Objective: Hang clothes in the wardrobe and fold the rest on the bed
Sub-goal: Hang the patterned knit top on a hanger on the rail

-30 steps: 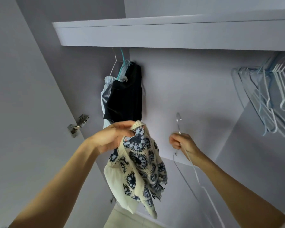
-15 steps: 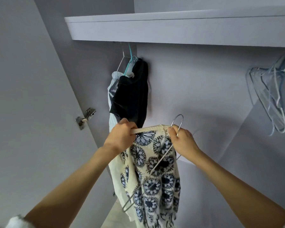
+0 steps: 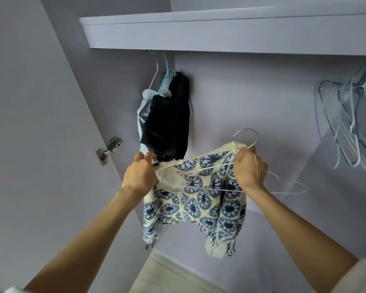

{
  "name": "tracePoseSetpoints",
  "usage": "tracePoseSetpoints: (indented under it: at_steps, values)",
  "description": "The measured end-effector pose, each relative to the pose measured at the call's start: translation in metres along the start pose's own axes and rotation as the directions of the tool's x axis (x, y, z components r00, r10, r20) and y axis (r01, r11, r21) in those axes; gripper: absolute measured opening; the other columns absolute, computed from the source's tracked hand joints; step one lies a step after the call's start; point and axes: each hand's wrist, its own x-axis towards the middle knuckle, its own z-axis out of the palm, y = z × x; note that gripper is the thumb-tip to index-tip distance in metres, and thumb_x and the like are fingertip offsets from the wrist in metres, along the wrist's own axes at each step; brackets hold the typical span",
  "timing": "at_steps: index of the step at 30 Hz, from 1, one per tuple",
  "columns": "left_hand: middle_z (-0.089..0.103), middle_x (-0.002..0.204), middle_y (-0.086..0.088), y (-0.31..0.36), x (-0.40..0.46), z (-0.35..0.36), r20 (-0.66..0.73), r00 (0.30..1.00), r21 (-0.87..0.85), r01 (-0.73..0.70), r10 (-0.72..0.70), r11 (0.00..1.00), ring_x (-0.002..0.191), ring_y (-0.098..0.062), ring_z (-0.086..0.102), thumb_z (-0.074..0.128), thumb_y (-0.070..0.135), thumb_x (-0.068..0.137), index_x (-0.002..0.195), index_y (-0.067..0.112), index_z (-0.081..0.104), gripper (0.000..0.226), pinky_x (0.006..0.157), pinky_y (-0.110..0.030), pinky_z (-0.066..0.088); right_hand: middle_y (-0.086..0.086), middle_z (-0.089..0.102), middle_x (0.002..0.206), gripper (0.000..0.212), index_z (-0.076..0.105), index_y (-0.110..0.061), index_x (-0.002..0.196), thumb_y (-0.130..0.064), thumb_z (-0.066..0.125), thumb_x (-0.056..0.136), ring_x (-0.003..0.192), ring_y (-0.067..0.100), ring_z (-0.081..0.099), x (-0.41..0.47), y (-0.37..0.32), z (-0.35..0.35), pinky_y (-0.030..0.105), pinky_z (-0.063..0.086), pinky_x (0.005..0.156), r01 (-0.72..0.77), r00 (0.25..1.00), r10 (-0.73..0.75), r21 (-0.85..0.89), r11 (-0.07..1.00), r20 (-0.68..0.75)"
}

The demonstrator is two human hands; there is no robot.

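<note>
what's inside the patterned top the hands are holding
A wire hanger is threaded into the patterned top; its hook sticks out by the right hand, one end pokes out to the right. The left hand covers the other end.

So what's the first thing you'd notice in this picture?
The cream top with blue flowers, in the middle, stretched between the left hand and the right hand, with a wire hanger threaded into it. Behind it, dark clothes hang under the shelf. A bunch of bare hangers dangles at the right.
</note>
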Motion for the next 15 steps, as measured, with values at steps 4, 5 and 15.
tracePoseSetpoints:
  at_steps: [4, 5, 15]
  values:
    - [0.048, 0.115, -0.015, 0.009, -0.002, 0.003, -0.007, 1.000, -0.046, -0.018, 0.017, 0.999, 0.089, -0.040, 0.057, 0.048, 0.001, 0.089, 0.122, 0.010, 0.048, 0.035, 0.076, -0.044, 0.048, 0.007, 0.056, 0.064, 0.029, 0.047, 0.003, 0.099, -0.015, 0.025, 0.100, 0.073, 0.034, 0.061, 0.002, -0.005, 0.006, 0.044, 0.042, 0.085, -0.060, 0.998, 0.060, 0.052, 0.997, -0.004]
    - [0.049, 0.113, -0.014, 0.011, -0.003, 0.004, 0.006, 1.000, -0.088, -0.028, 0.029, 0.996, 0.090, -0.038, 0.057, 0.052, 0.006, 0.089, 0.119, 0.011, 0.049, 0.030, 0.078, -0.043, 0.048, 0.000, 0.050, 0.059, 0.028, 0.047, 0.002, 0.099, -0.015, 0.024, 0.100, 0.070, 0.032, 0.059, 0.002, -0.006, 0.007, 0.045, 0.044, 0.085, -0.062, 0.998, 0.062, 0.076, 0.995, 0.001]
    - [0.055, 0.095, -0.013, 0.029, -0.006, 0.019, -0.334, 0.899, 0.119, -0.258, 0.283, 0.959, 0.084, -0.035, 0.054, 0.074, 0.022, 0.075, 0.096, 0.006, 0.057, 0.031, 0.068, -0.041, 0.042, -0.004, 0.047, 0.066, 0.025, 0.045, -0.013, 0.080, -0.017, 0.031, 0.100, 0.069, 0.021, 0.048, -0.003, -0.022, -0.001, 0.029, 0.034, 0.065, -0.075, 0.971, -0.003, 0.320, 0.944, 0.237]
